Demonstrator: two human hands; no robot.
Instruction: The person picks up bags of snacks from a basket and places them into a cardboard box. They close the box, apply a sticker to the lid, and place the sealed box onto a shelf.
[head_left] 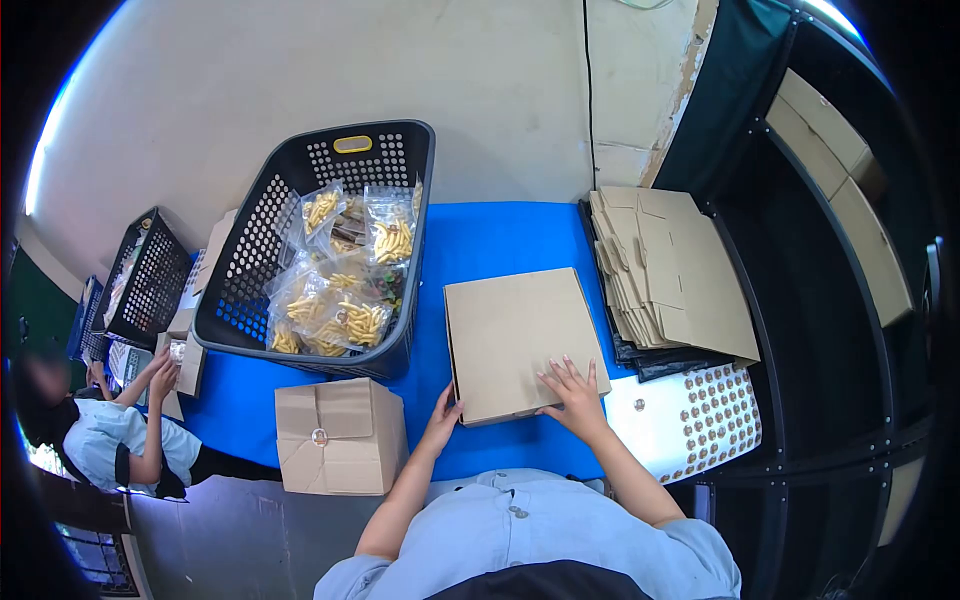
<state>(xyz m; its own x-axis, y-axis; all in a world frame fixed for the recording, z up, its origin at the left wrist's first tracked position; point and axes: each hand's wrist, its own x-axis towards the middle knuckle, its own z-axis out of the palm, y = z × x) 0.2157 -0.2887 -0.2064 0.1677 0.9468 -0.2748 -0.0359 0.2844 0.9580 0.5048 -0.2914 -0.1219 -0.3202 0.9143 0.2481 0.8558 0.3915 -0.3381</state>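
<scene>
A closed brown cardboard box (520, 330) lies on the blue tabletop straight in front of me. My right hand (573, 398) rests flat on its top near the front right corner, fingers spread. My left hand (440, 422) touches the box's front left corner, with its fingers stretched along the side and the thumb apart. Just left of that hand stands a second cardboard box (345, 440), its flap held down by a small round sticker (320, 436). By my right forearm lies a white sheet of round stickers (700, 420).
A dark perforated basket (400, 330) holds clear bags of yellow curved pieces (360, 320). Flat cardboard blanks (680, 270) are stacked at the right beside dark shelving (800, 330). At the far left, a co-worker (130, 430) handles a small box near another basket (155, 290).
</scene>
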